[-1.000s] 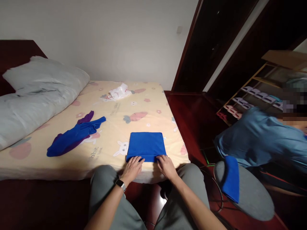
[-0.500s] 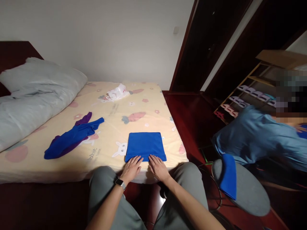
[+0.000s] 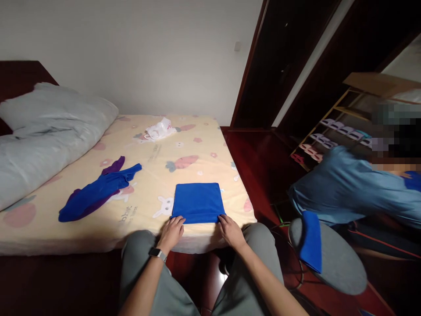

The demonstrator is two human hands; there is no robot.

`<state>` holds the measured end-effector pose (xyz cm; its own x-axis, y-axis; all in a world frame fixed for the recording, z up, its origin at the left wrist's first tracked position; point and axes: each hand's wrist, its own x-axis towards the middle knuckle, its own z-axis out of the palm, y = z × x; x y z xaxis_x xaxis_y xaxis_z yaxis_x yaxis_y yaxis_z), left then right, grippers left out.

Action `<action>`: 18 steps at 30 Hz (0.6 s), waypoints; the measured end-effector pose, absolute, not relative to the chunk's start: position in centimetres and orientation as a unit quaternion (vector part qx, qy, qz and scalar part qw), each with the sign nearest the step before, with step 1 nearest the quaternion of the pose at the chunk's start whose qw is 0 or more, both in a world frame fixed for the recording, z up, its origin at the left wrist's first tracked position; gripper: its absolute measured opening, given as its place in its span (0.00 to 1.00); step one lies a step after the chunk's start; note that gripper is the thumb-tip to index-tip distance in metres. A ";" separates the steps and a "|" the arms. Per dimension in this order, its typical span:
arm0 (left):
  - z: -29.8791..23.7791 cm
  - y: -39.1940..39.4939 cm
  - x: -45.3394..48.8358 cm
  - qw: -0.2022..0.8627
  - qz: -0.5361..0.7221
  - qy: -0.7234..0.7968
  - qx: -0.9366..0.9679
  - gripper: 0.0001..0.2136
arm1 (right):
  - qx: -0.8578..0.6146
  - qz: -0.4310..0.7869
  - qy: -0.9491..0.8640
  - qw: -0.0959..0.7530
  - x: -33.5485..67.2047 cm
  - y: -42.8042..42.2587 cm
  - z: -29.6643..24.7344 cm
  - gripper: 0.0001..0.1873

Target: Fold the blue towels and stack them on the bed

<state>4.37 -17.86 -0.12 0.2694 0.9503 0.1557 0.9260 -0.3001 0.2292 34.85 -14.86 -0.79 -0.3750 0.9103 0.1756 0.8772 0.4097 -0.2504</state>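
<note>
A blue cloth (image 3: 198,199), looking like a towel folded into a near-square, lies flat on the bed close to its front edge. A narrow folded strip runs along its near side. My left hand (image 3: 171,231) closes on the near left corner, fingertips on the fabric. At the near right corner my right hand (image 3: 230,230) pinches the cloth in the same way; both thumbs are partly hidden. To the left lies a crumpled heap of blue cloth (image 3: 98,191) with a purple cloth (image 3: 113,166) showing under it.
A white plastic bag (image 3: 160,129) lies farther back on the patterned bed sheet (image 3: 148,153). A grey quilt (image 3: 55,131) is bunched at the left. On the right, a folded blue cloth (image 3: 311,241) rests on a round grey stool (image 3: 342,263), beside a person in a blue shirt (image 3: 335,188) and a shoe rack (image 3: 338,107).
My hands have moved apart, from the middle of the cloth's near edge out to its two near corners. Their fingers, flat before, are now curled onto the corners.
</note>
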 end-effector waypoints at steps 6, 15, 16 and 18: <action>-0.1 -17.5 4.8 0.008 0.145 0.579 0.802 0.17 | -0.575 0.044 -0.802 0.154 34.7 -14.3 0.1 0.18; -1.5 -17.5 8.7 -0.007 0.120 0.475 0.872 0.28 | -0.470 0.021 -0.865 0.173 30.3 -15.0 -2.2 0.31; -1.8 -17.5 8.7 0.000 0.114 0.468 0.876 0.29 | -0.460 0.021 -0.873 0.162 30.1 -15.1 -2.7 0.32; -2.2 -17.5 8.5 0.013 0.107 0.460 0.881 0.29 | -0.449 0.024 -0.881 0.143 30.0 -15.1 -3.4 0.34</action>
<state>8.55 -17.51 -2.24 0.5536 0.8137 0.1773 0.8081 -0.5764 0.1217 30.00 -15.13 -3.43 -0.5551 0.7990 0.2314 0.7853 0.5951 -0.1709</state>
